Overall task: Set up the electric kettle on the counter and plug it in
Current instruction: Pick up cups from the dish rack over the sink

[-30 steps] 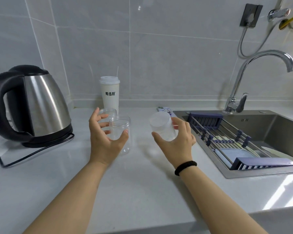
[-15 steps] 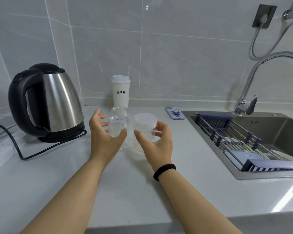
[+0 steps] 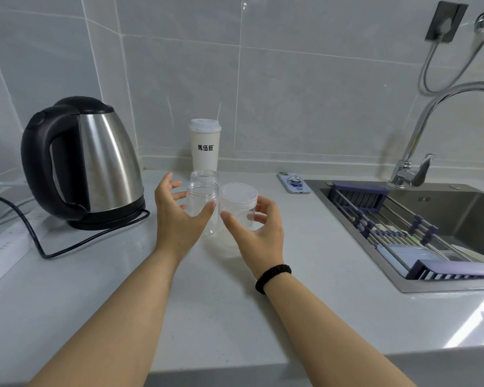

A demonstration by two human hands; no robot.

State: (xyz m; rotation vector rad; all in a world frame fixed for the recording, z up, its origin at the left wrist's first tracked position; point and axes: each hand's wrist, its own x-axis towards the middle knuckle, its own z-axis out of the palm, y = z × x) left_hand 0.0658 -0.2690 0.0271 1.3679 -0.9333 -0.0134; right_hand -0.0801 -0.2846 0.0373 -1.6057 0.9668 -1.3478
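Observation:
The steel electric kettle with a black handle sits on its base at the left of the counter. Its black cord loops over the counter toward a white power strip at the left edge. My left hand cups an open clear jar, thumb across its front and fingers spread behind. My right hand grips a clear jar with a white lid, which stands right beside the open jar. Neither hand touches the kettle.
A second open jar and a white lidded cup stand behind the hands. A phone lies by the sink, which holds a drying rack. A faucet and a wall socket are at the right.
My right hand carried the lidded jar leftward and lowered it beside the open jar. My left hand stayed around the open jar. The view shifted left, showing the power strip.

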